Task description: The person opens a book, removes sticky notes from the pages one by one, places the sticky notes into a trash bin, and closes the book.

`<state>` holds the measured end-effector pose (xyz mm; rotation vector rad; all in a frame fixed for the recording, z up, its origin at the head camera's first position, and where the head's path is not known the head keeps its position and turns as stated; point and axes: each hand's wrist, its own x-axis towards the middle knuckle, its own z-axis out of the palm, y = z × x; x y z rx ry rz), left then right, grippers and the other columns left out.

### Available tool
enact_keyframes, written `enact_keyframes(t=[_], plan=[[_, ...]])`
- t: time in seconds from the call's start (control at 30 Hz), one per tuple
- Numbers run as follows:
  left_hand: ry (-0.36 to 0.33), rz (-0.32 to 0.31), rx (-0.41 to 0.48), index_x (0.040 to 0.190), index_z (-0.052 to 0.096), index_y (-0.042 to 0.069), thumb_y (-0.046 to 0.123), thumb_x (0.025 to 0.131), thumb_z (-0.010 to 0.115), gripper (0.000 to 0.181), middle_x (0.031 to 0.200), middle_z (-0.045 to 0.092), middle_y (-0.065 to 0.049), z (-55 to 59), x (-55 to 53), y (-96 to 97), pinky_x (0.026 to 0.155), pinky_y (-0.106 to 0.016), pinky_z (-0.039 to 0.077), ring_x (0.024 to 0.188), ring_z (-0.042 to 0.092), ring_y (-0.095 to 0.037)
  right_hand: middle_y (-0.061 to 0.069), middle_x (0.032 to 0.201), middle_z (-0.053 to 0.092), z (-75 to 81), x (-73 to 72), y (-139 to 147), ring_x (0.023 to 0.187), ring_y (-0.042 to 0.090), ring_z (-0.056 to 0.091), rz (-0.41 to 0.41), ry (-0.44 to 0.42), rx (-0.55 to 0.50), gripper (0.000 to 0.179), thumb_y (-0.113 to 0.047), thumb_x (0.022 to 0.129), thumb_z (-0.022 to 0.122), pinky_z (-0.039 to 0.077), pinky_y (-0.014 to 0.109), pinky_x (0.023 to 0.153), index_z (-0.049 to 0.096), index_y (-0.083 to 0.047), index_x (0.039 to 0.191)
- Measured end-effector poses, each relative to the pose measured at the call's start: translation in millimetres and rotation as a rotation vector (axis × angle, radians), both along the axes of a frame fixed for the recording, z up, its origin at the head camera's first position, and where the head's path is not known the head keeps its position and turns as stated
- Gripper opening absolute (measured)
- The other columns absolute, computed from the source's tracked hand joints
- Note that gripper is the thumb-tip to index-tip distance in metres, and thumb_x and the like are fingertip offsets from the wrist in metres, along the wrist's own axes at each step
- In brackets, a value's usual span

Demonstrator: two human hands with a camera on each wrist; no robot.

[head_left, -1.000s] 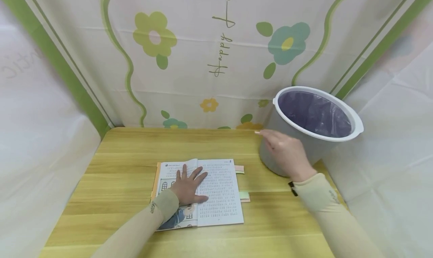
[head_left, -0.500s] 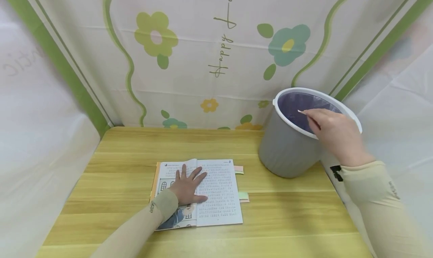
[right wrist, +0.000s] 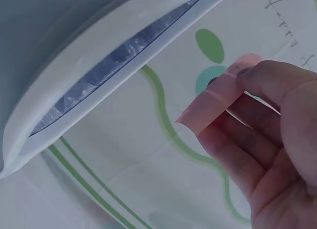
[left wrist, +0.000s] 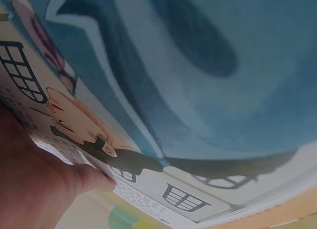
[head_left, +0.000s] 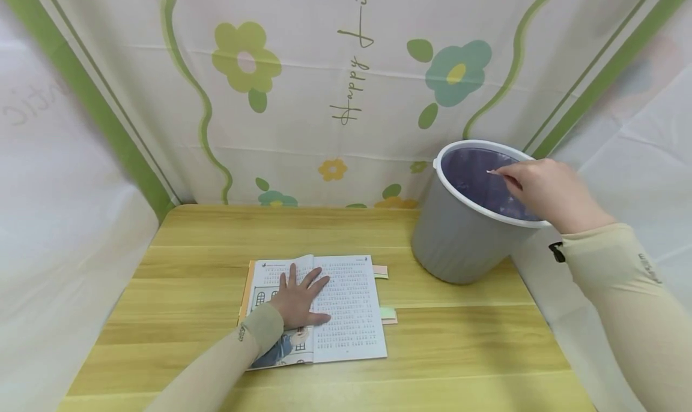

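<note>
An open book [head_left: 348, 316] with printed text and a coloured picture lies on the wooden table in the head view. My left hand [head_left: 296, 301] rests on its pages near the middle fold, fingers spread. In the left wrist view, the thumb side of that hand [left wrist: 39, 182] shows beside the picture. My right hand [head_left: 559, 193] is over the mouth of a grey trash bin [head_left: 459, 238] with a white rim. Between its thumb and fingers it pinches a small pink sticky tab [right wrist: 218, 102], slightly curved, as the right wrist view shows.
Two groups of sticky tabs, an upper pinkish one [head_left: 381, 271] and a lower green one [head_left: 388, 313], stick out from the book's right edge. A dark plastic liner [head_left: 470, 166] lines the bin. Behind the table hangs a flower-printed curtain [head_left: 303, 124].
My right hand has moved right with the sticky tab, from in front of the bin to over its opening. My left hand stays on the book.
</note>
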<state>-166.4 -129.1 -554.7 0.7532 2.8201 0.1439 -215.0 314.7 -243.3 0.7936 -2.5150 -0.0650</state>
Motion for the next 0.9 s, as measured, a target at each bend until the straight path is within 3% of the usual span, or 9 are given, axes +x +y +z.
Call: enact_keyframes(t=[0.37, 0.53, 0.9], plan=[[0.001, -0.002, -0.004, 0.159, 0.024, 0.029, 0.084, 0.081, 0.043, 0.097, 0.165, 0.014, -0.002, 2.7, 0.4, -0.1, 0.106, -0.075, 0.020, 0.138, 0.007, -0.063, 0.018, 0.085, 0.073, 9.0, -26.7, 6.3, 0.065, 0.042, 0.066, -0.044, -0.126, 0.055, 0.017, 0.001, 0.086, 0.068, 0.050, 0.056, 0.057, 0.076, 0.001, 0.101], [0.003, -0.005, -0.001, 0.159, 0.024, 0.028, 0.084, 0.082, 0.043, 0.097, 0.165, 0.014, -0.002, 1.8, 0.0, -0.7, 0.105, -0.075, 0.020, 0.138, 0.008, -0.064, 0.017, 0.091, 0.074, 11.1, -37.9, 5.7, 0.061, 0.033, 0.063, -0.075, -0.202, 0.079, 0.018, -0.001, 0.088, 0.066, 0.049, 0.049, 0.056, 0.077, -0.001, 0.102], [-0.019, -0.010, 0.016, 0.158, 0.026, 0.026, 0.081, 0.083, 0.047, 0.096, 0.165, 0.016, -0.004, 8.7, 2.7, -0.9, 0.105, -0.075, 0.020, 0.138, 0.009, -0.064, 0.015, 0.096, 0.074, -2.6, -61.3, 5.6, 0.079, 0.034, 0.068, -0.079, -0.373, 0.113, 0.017, -0.002, 0.086, 0.068, 0.053, 0.051, 0.071, 0.078, -0.003, 0.100]])
